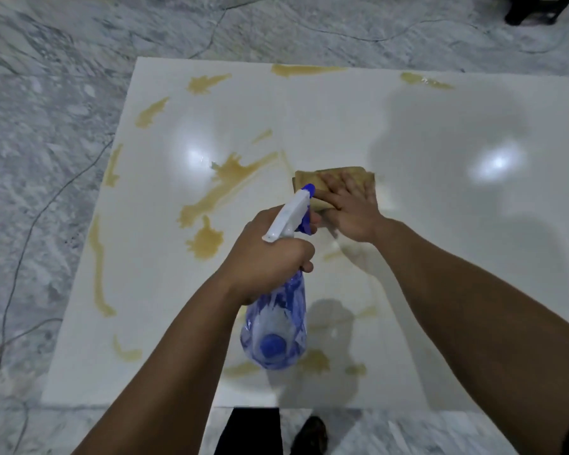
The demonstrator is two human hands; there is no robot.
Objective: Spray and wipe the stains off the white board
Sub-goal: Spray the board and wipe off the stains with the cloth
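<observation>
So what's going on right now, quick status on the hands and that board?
Left hand gripping spray bottle, nozzle toward the stains. Right hand flat on the cloth, pressed to the white board. Left half stained. Nothing blocking.

Indoor room, likely domestic: grey-veined marble floor (pixel 46 159), loose cables (pixel 17 257) trailing across it, dark furniture leg (pixel 532 8) beyond.

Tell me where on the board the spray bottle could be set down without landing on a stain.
The cleanest room is the right half of the white board, from the right hand on the cloth out to the right edge; only one stain sits there, at the far edge. The left half is crowded with brown stains, as is the near edge under the spray bottle in the left hand.
</observation>
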